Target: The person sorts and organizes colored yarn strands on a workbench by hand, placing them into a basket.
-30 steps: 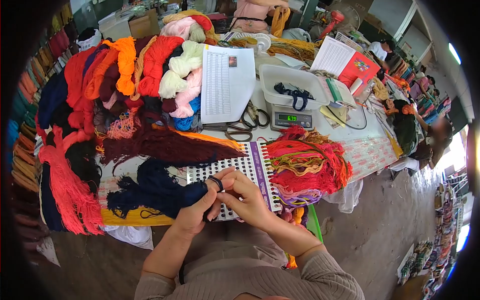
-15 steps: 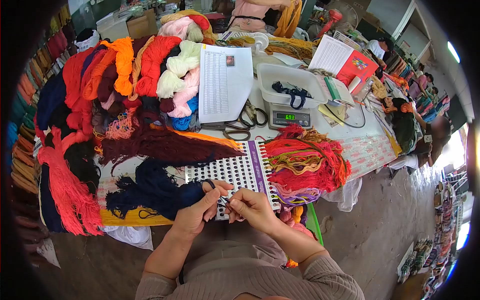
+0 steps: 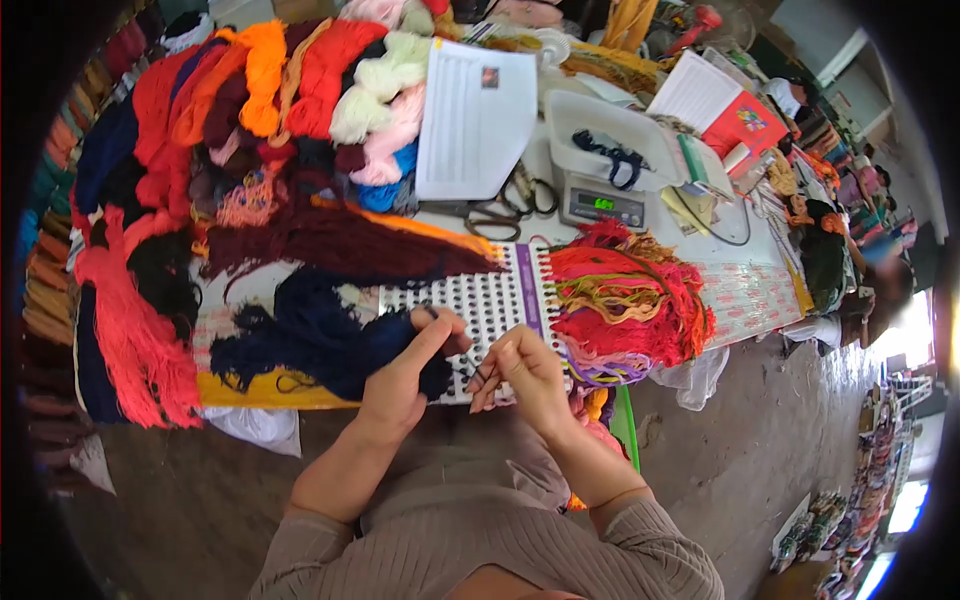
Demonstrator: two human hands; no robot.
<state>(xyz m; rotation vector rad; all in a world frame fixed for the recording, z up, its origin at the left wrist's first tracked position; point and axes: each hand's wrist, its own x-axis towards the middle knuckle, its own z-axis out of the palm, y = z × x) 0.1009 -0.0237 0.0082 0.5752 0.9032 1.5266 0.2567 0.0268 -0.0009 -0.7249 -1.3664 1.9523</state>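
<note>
Over the front edge of the table, my left hand (image 3: 405, 375) is curled on navy yarn (image 3: 315, 330), with a dark bit showing between thumb and forefinger. The rest of the yarn spreads left across the table. My right hand (image 3: 525, 375), a little apart from the left, pinches with thumb and fingers; short dark strands stick out at its fingertips. Behind both hands lies a white card with punched holes (image 3: 462, 290) and a purple strip. Along its right edge hang red, olive and purple yarn bunches (image 3: 635, 300). Dark maroon yarn (image 3: 350, 245) lies across its upper left.
Behind the card are black scissors (image 3: 495, 222) and a printed sheet (image 3: 475, 130). A digital scale (image 3: 605, 207) bears a white plastic tub (image 3: 660, 150) with navy yarn inside. Coloured skeins (image 3: 262, 80) pile up at left; coral yarn (image 3: 140, 330) hangs over the edge. Other people are farther back.
My hands have moved apart, the right one going right with the dark strands at its fingertips. The view has shifted, so the table sits higher in the picture.
</note>
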